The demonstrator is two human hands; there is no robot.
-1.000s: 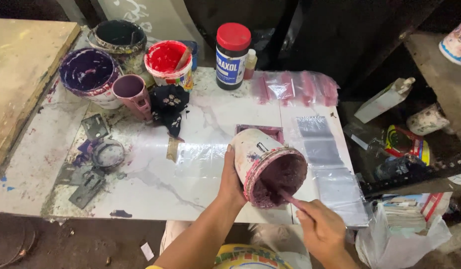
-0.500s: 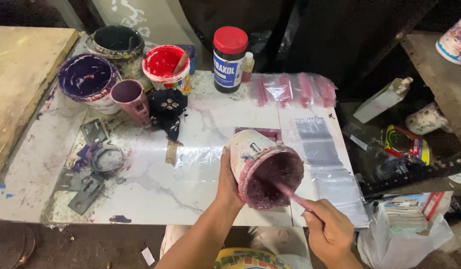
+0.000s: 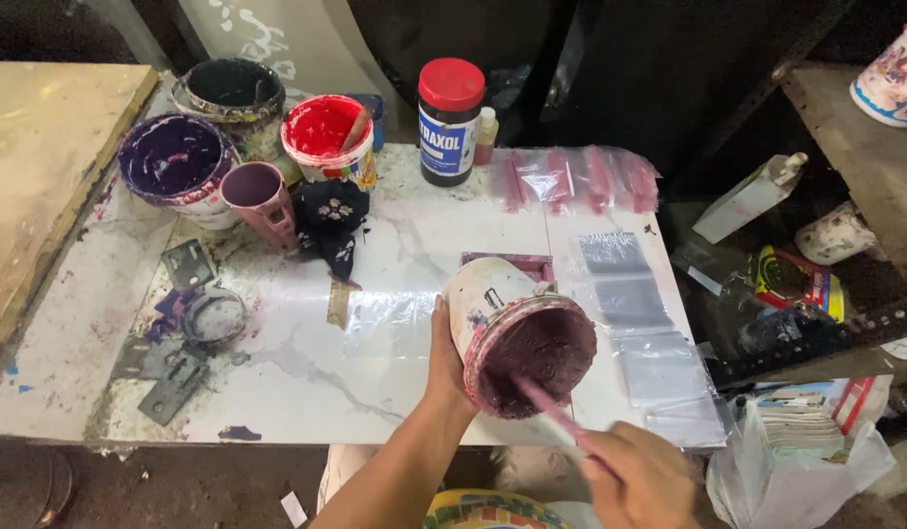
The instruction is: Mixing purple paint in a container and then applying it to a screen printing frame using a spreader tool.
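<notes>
Left hand: the left hand (image 3: pixel 443 358) is wrapped around the back of a paint tub (image 3: pixel 517 338), holding it tilted above the near edge of the table, its open mouth turned toward the camera.
Right hand: the right hand (image 3: pixel 641 477), at the near right, is closed around a pink stick (image 3: pixel 551 409) whose far end reaches into the tub's mouth.
Tub: white outside, smeared with maroon; the rim and whole inside are coated in thick dark purple-red paint.
Position: the tub sits between the two hands, touching the left palm, just far and left of the right fist.
Table: a white marbled table (image 3: pixel 277 382), stained with purple, runs under the tub.
Right of tub: clear plastic sheets (image 3: pixel 635 323) lie in a row toward the near right corner; pink-stained bags (image 3: pixel 571 178) sit at the far edge.
Far left: a red paint tub (image 3: pixel 326 132), a purple paint bucket (image 3: pixel 174 162), a dark bucket (image 3: pixel 228 90) and a mauve cup (image 3: pixel 257 196) stand clustered.
Far centre: a dark jar with a red lid (image 3: pixel 451 120).
</notes>
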